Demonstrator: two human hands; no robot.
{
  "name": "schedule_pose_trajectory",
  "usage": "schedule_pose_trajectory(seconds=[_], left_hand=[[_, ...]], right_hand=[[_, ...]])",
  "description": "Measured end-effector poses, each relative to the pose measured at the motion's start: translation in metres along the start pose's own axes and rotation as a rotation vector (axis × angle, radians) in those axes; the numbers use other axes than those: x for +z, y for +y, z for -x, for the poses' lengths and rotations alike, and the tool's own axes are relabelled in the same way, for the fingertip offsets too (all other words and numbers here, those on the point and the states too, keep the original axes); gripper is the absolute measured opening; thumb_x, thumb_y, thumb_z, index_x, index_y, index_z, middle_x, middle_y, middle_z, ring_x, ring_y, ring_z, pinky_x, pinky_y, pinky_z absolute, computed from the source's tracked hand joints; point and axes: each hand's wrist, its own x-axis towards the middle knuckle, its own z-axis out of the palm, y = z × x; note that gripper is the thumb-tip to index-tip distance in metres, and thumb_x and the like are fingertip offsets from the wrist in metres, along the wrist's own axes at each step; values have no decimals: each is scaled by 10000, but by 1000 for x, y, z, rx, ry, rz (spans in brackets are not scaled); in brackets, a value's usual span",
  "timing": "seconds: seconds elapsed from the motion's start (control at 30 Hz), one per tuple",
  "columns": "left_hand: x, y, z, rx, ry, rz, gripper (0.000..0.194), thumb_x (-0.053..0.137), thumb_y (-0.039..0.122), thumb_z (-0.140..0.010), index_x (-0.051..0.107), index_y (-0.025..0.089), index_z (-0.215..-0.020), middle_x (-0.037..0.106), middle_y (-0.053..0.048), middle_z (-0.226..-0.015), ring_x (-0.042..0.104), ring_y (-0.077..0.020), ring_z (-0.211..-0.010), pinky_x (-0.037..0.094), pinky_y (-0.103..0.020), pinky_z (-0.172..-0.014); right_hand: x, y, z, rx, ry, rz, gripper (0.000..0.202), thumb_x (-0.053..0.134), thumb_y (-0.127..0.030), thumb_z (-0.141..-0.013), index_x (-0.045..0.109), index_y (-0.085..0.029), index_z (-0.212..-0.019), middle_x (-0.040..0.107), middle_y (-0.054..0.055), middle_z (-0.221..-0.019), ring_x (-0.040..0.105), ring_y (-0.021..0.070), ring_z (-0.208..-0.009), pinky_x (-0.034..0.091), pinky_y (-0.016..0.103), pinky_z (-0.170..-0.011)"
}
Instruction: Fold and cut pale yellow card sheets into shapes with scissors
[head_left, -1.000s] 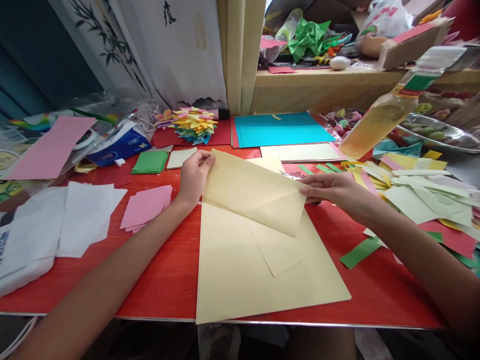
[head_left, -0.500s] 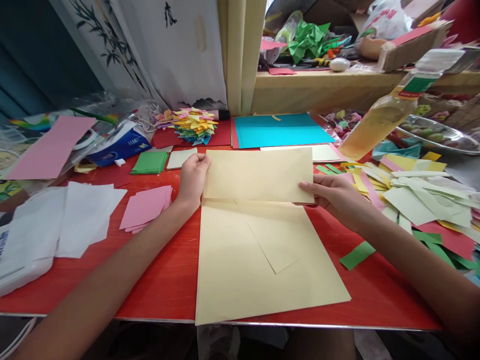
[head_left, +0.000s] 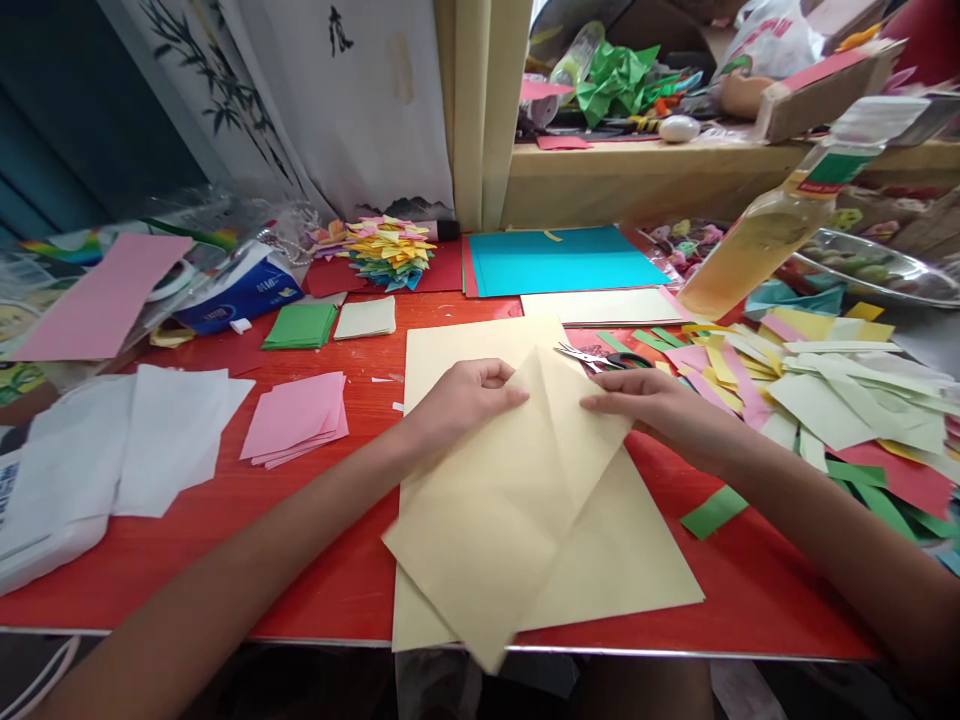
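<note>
Between my two hands is a pale yellow sheet of paper [head_left: 495,510], turned at an angle with a crease running down it. My left hand [head_left: 480,395] pinches its upper left edge between thumb and fingers. At the upper right edge, my right hand [head_left: 637,405] grips the same sheet with the thumb on top. Beneath it, flat on the red table, lies larger pale yellow paper [head_left: 630,560]. Scissors [head_left: 607,358] with black handles rest just beyond my right fingers, partly hidden.
Pink squares [head_left: 296,418], green squares [head_left: 300,326] and white sheets [head_left: 172,435] lie on the left. Blue paper [head_left: 562,262] is at the back, beside a folded-paper piece [head_left: 390,250]. Paper scraps [head_left: 855,400] and a tilted-looking bottle [head_left: 765,230] are on the right.
The sheet, held level and folded at the far end before, is now opened out, turned diagonally and closer to me. Both hands have moved nearer each other. The scissors have come into view.
</note>
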Motion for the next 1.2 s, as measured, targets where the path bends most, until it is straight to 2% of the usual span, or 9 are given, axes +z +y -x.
schedule_pose_trajectory(seconds=[0.1, 0.17, 0.3, 0.43, 0.6, 0.77, 0.9, 1.07, 1.2], left_hand=[[6, -3, 3, 2, 108, 175, 164, 625, 319, -734, 571, 180, -803, 637, -19, -768, 614, -148, -661, 491, -278, -593], [5, -4, 3, -33, 151, 198, 153, 631, 299, -728, 559, 171, -772, 620, -15, -728, 597, -133, -627, 480, -263, -570], [3, -1, 1, -85, 74, 149, 147, 644, 253, -704, 561, 164, -785, 622, -28, -769, 607, -152, -670, 482, -287, -609], [3, 0, -1, 46, 152, 31, 156, 650, 270, -696, 589, 171, -800, 614, -11, -778, 573, -125, -668, 447, -253, -602], [5, -5, -3, 97, 250, 4, 119, 618, 271, -710, 575, 162, -729, 587, -1, -715, 536, -112, -632, 413, -246, -580], [-4, -3, -4, 93, 131, -342, 99, 602, 271, -710, 589, 173, -712, 605, 1, -741, 544, -126, -678, 396, -253, -609], [0, 5, 1, 236, 57, -537, 134, 536, 287, -776, 626, 203, -829, 644, 4, -904, 566, -142, -839, 408, -262, -702], [16, 5, 7, 382, 96, -624, 139, 494, 264, -832, 605, 191, -791, 642, 17, -824, 554, -124, -806, 405, -260, -721], [19, 2, 7, 451, 145, -688, 121, 502, 213, -830, 584, 179, -748, 622, 12, -763, 538, -122, -764, 402, -262, -705]], right_hand=[[-5, 3, -5, -58, 177, -115, 158, 662, -342, -722, 682, -206, -801, 679, 42, -838, 633, 159, -754, 530, 279, -709], [-7, 6, -8, -84, 224, -181, 153, 649, -345, -737, 670, -197, -767, 674, 47, -812, 633, 156, -731, 531, 286, -708], [-4, 9, -8, -87, 252, -190, 172, 650, -371, -735, 655, -199, -725, 664, 53, -803, 624, 157, -707, 526, 285, -684], [8, 8, -4, -81, 212, -120, 173, 667, -362, -721, 662, -193, -756, 652, 34, -746, 615, 133, -667, 523, 240, -642], [19, 11, -4, -101, 233, -196, 198, 642, -385, -736, 660, -201, -805, 670, 44, -792, 624, 149, -680, 527, 277, -670], [21, 14, -2, -110, 198, -199, 195, 622, -384, -749, 653, -200, -803, 660, 39, -784, 609, 143, -675, 497, 247, -611], [29, 9, 3, -157, 147, -90, 174, 596, -364, -767, 658, -203, -779, 652, 33, -781, 606, 153, -705, 486, 265, -657], [42, 5, 8, -139, 149, 60, 233, 552, -389, -787, 631, -189, -698, 617, 28, -705, 589, 162, -690, 468, 280, -638], [46, 6, 8, -110, 136, 8, 233, 554, -389, -784, 623, -176, -716, 616, 30, -715, 587, 160, -692, 463, 285, -643]])
